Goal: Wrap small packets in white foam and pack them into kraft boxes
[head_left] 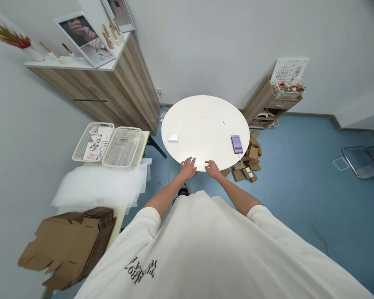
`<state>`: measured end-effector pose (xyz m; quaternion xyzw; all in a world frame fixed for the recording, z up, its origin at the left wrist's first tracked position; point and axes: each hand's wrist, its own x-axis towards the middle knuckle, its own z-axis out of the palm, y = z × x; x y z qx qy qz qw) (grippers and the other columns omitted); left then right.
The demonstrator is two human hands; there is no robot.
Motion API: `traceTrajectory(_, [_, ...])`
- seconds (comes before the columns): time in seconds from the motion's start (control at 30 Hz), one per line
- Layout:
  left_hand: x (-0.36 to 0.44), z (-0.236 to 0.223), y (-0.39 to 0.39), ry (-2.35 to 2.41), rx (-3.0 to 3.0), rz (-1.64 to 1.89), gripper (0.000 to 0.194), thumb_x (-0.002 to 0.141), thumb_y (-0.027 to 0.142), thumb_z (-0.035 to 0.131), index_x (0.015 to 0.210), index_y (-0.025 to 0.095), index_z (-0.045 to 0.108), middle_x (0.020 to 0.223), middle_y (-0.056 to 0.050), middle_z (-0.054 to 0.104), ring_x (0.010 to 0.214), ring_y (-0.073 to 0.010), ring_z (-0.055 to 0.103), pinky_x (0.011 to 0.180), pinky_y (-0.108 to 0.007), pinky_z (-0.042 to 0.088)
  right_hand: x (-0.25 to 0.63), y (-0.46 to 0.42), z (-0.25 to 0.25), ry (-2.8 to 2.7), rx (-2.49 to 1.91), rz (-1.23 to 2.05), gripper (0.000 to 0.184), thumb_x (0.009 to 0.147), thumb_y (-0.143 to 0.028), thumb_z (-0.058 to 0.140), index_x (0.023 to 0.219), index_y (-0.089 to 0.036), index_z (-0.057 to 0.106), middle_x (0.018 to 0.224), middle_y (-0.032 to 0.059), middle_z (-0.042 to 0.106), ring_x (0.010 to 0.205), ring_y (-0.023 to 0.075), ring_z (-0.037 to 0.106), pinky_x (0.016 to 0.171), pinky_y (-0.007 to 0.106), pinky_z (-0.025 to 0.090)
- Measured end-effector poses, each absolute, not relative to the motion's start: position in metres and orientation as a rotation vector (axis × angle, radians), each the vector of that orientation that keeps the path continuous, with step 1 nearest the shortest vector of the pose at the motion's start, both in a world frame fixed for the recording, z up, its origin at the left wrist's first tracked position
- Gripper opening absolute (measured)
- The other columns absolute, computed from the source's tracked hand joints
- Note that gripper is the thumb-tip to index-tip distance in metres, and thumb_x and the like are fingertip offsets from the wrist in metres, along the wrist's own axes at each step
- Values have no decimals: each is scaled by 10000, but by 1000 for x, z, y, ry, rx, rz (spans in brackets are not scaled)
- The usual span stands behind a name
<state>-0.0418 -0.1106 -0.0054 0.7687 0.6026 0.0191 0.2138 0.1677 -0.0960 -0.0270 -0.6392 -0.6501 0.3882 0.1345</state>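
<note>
My left hand [188, 168] rests at the near edge of a white oval table [202, 110], fingers apart and nothing held. Beside it, my right hand [212, 168] touches the same edge, its fingers stretched out and slightly bent, also without anything in them. A small white packet [173, 137] lies on the left part of the tabletop. Toward the right edge is a purple rectangular item [237, 144], blurred into blocks, with a pale cord hanging from it. A tiny dark sliver [224, 123] lies farther back.
To the left, a side table carries two white baskets [123, 146], white foam sheets [101, 185] and stacked flat cardboard boxes [65, 245]. Cardboard pieces [252, 155] lie on the floor at right. A wooden cabinet [133, 79] and a small shelf [277, 101] stand along the wall.
</note>
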Motion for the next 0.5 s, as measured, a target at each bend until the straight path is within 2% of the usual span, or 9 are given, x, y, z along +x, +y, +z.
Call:
traceTrajectory(0.2, [-46, 8, -169, 1746, 2066, 40, 607, 1023, 389, 361, 1600, 235, 250, 1642, -156, 294, 1489, -335, 297, 1159, -519, 281, 163, -139, -24, -1980, -1746, 1158, 414, 959, -235, 491, 1355, -166, 593, 1415, 156, 527, 1292, 261, 549, 1092, 397, 466])
traceTrajectory(0.37, [-73, 22, -202, 1895, 1962, 89, 647, 1011, 387, 353, 1620, 244, 186, 1647, -157, 288, 1498, -331, 289, 1157, -536, 282, 131, -149, -14, -2092, -1628, 1201, 404, 973, -253, 488, 1354, -167, 590, 1426, 164, 515, 1165, 243, 622, 1035, 370, 497])
traceTrajectory(0.5, [-113, 27, -240, 2052, 1852, 156, 650, 1004, 380, 374, 1614, 235, 205, 1649, -150, 287, 1495, -323, 299, 1164, -523, 278, 80, -157, -8, -2255, -1499, 1202, 409, 962, -250, 502, 1351, -161, 593, 1401, 160, 532, 1128, 232, 633, 1027, 367, 494])
